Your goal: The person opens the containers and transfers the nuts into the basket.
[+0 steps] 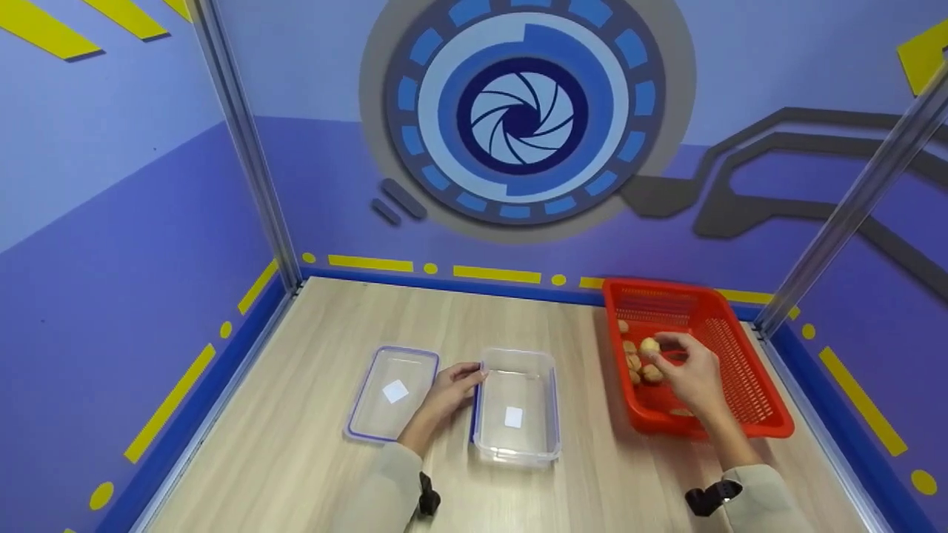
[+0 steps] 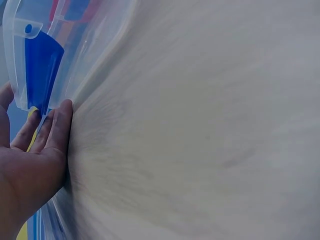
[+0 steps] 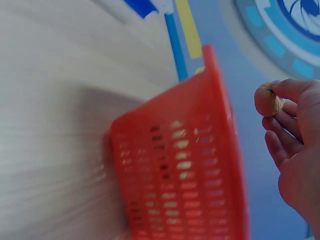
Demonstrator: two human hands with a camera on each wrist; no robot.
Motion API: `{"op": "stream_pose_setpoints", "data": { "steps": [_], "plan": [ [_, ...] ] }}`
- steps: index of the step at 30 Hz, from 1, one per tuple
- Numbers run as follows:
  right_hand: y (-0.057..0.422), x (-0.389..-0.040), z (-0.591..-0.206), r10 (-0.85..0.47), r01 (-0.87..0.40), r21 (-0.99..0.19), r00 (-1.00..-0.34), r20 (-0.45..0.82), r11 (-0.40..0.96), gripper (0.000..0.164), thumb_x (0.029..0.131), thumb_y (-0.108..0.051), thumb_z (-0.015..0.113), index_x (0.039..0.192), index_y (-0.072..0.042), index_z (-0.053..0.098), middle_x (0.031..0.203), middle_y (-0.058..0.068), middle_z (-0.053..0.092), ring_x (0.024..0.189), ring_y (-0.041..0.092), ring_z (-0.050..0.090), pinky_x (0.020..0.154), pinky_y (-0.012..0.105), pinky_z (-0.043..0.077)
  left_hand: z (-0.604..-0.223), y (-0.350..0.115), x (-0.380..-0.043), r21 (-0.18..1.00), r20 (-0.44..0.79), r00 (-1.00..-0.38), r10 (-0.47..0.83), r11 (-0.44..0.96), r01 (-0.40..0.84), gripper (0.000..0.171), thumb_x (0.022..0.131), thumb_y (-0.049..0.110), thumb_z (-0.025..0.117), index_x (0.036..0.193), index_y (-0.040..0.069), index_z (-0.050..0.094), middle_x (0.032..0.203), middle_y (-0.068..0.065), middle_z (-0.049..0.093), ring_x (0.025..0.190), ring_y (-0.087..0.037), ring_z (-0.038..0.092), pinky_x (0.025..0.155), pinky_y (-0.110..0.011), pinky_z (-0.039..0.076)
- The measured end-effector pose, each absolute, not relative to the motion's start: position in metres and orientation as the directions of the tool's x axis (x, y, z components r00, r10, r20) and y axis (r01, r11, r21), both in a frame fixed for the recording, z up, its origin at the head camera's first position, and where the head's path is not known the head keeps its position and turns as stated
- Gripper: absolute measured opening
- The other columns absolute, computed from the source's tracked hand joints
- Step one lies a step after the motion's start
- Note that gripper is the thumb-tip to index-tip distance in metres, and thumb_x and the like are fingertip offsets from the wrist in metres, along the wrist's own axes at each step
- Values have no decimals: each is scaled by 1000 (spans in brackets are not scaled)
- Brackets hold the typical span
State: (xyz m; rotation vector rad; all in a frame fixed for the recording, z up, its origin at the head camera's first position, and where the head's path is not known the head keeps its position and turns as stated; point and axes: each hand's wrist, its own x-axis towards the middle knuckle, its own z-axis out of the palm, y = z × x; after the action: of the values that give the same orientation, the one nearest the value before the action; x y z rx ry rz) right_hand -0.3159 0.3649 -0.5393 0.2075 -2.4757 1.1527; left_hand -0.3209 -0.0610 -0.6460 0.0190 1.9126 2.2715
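Between thumb and fingertips, my right hand pinches a walnut over the red basket. In the right wrist view the walnut shows above the basket's rim. Several more walnuts lie in the basket's left part. My left hand rests against the left side of a clear plastic food container, which has no lid on it. The left wrist view shows the fingers fairly straight, at a blue side latch of the container.
A clear lid with a blue seal lies on the wooden table, left of the container. The container stands between the lid and the basket. Purple-blue panels rise behind and at both sides, with metal posts in the corners.
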Motion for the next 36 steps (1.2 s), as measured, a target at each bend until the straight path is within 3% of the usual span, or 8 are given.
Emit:
{"op": "stream_pose_setpoints", "data": {
  "steps": [7, 13, 21, 27, 32, 36],
  "plan": [
    [377, -319, -554, 35, -269, -672, -915, 401, 690, 36, 97, -19, 81, 126, -1, 71, 115, 16, 75, 106, 35, 70, 80, 9, 48, -648, -62, -322, 984, -95, -984, 151, -137, -116, 50, 103, 23, 71, 142, -7, 58, 129, -14, 69, 124, -39, 64, 95, -39, 61],
    [382, -319, -564, 36, -213, -672, -941, 337, 709, 40, 98, -25, 80, 128, 0, 70, 116, 17, 73, 107, 36, 69, 80, 8, 46, -647, -62, -321, 985, -104, -984, 144, -124, -122, 48, 103, 22, 72, 140, -6, 60, 128, -13, 70, 122, -37, 66, 95, -38, 61],
    [382, -321, -566, 29, -202, -633, -942, 334, 747, 39, 99, -24, 79, 128, 0, 70, 115, 17, 73, 105, 33, 68, 81, 17, 48, -648, -63, -322, 984, -103, -984, 147, -132, -123, 52, 102, 24, 73, 142, -6, 58, 131, -16, 69, 123, -38, 65, 95, -37, 60],
    [381, -323, -567, 27, -189, -620, -946, 322, 762, 38, 99, -23, 79, 127, 0, 70, 115, 17, 72, 104, 30, 67, 80, 18, 49, -649, -65, -320, 987, -109, -986, 126, -102, -122, 52, 101, 25, 74, 141, -5, 60, 129, -14, 70, 115, -28, 68, 95, -37, 61],
    [381, -324, -566, 34, -191, -608, -940, 338, 770, 40, 99, -22, 79, 128, 3, 68, 117, 21, 71, 107, 35, 67, 89, 40, 57, -648, -64, -322, 984, -106, -985, 134, -131, -124, 51, 102, 23, 73, 141, -6, 59, 130, -15, 69, 119, -31, 67, 98, -39, 60],
    [381, -325, -567, 35, -194, -603, -937, 347, 774, 44, 98, -23, 79, 130, 6, 67, 121, 25, 70, 112, 40, 66, 98, 57, 54, -647, -63, -323, 981, -104, -983, 150, -150, -127, 48, 104, 19, 70, 142, -7, 58, 133, -18, 67, 122, -33, 65, 98, -39, 60]
  ]
}}
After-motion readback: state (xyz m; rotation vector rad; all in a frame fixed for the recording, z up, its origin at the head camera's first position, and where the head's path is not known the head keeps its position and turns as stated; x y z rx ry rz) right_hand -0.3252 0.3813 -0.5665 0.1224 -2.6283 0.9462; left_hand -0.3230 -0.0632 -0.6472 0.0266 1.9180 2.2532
